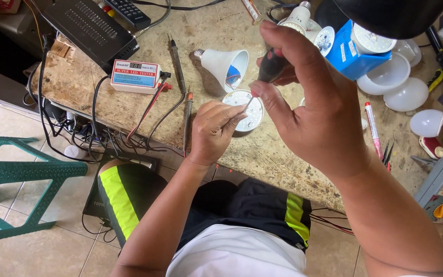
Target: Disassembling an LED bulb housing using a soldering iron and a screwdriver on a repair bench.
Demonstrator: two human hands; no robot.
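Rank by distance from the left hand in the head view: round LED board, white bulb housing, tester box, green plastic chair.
1. Round LED board: touching the left hand.
2. White bulb housing: just above it.
3. Tester box: farther left on the bench.
4. Green plastic chair: on the floor, far left.

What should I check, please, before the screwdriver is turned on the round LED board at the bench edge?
1. Left hand steadies the round LED board on the workbench: ok.
2. Right hand grips the black-handled screwdriver, shaft angled down to the board: ok.
3. Tip seated in a screw head: cannot tell, too small and partly behind the fingers.
4. Board fully supported: ok, though it sits close to the front edge.
5. Open white bulb housing lies apart from the board, clear of the tool: ok.
6. Test probes lie just left of the left hand, leads trailing over the edge: not ok, crowding.
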